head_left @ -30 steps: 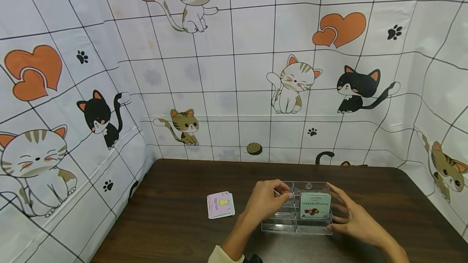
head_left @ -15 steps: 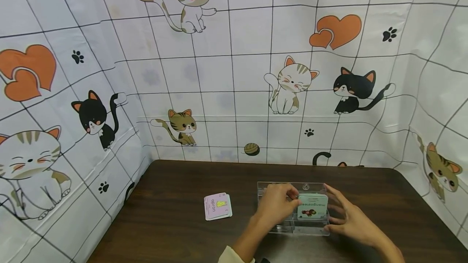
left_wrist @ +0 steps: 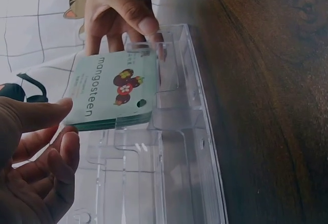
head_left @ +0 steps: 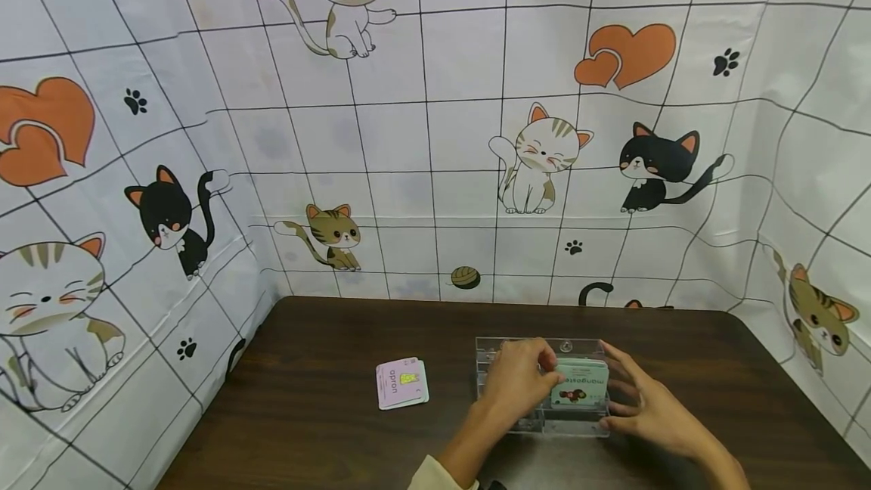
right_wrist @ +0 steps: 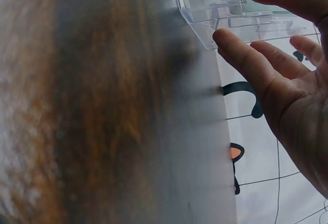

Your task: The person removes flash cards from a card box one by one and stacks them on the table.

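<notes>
A clear plastic rack with several compartments stands on the table; the left wrist view shows its bare slots. One right-hand compartment holds a stack of green cards, the front one reading "mangosteen". My left hand pinches the stack's upper left corner between thumb and fingers, seen closely in the left wrist view. Around the rack's right side, my right hand rests with spread fingers, thumb at the front; in the right wrist view the hand is at the rack's edge.
A small pile of cards, the top one lilac and reading "apron", lies on the dark wooden table left of the rack. Behind the table hangs a white sheet with a grid and cat prints.
My left hand has moved right from the rack's left compartments to the green stack and its fingertips now meet the corner. The right hand stays at the rack's side. The head view has shifted slightly.
</notes>
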A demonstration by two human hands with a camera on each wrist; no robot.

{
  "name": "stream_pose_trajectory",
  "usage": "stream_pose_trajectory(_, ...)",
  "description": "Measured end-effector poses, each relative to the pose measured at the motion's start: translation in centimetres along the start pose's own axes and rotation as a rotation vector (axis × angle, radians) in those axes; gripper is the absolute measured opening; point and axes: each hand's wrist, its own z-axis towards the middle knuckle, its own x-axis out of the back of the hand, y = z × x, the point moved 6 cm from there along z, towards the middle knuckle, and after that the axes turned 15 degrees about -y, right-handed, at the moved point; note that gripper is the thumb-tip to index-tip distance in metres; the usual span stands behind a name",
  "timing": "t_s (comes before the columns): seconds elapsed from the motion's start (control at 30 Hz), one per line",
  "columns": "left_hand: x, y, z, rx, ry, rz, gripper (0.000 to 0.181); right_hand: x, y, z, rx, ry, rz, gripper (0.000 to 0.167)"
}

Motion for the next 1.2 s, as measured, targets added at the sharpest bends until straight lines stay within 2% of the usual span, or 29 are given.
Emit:
stream_pose_trajectory(0.23, -0.2, -0.2, 0.1, -0.017, 0.021, -0.023, 0.016, 0.0, -0.1, 0.3, 0.001, -0.005, 0.011, 0.13)
stream_pose_trajectory(0.43, 0.2, -0.2, 0.3, -0.064, 0.051, -0.044, 0.011, 0.4, -0.4, 0.5, 0.028, -0.011, 0.004, 0.126)
stream_pose_trajectory(0.67, 0.4, -0.4, 0.1, -0.077, 0.015, -0.121, 0.006, 0.4, -0.5, 0.4, 0.03, -0.011, -0.004, 0.126)
stream_pose_trajectory(0.97, 0.6, -0.8, -0.4, -0.067, -0.029, -0.208, 0.004, 0.2, -0.2, 0.2, 0.026, -0.007, 0.0, 0.126)
stream_pose_trajectory(1.2, 0.9, -0.8, -0.5, -0.095, -0.03, -0.258, 0.001, 0.1, 0.0, 0.1, 0.001, 0.002, 0.008, 0.128)
